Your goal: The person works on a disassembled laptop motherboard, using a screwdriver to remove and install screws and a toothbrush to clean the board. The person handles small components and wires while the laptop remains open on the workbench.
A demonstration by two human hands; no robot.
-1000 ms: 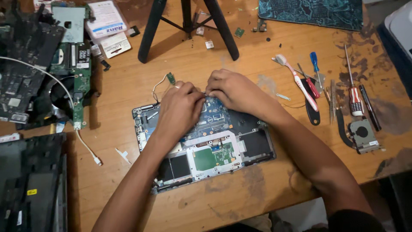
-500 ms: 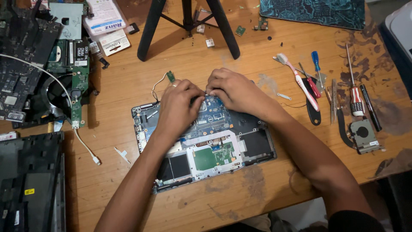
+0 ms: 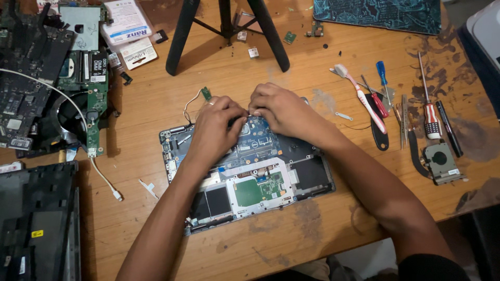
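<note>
— Green circuit boards (image 3: pixel 88 99) lie heaped at the table's left edge, a white cable (image 3: pixel 101 177) trailing below them. What sits at the middle?

— An opened laptop base (image 3: pixel 250 177), flat on the wooden table (image 3: pixel 291 239), blue board exposed. The left hand (image 3: pixel 216 127) rests on its rear edge, fingers curled and pinching something too small to make out. The right hand (image 3: pixel 278 112) almost touches it, fingertips pressed down there too; what it grips, I cannot tell.

— And to the right?

— A toothbrush (image 3: pixel 362 96), screwdrivers (image 3: pixel 429 112), a small fan (image 3: pixel 441 162).
</note>
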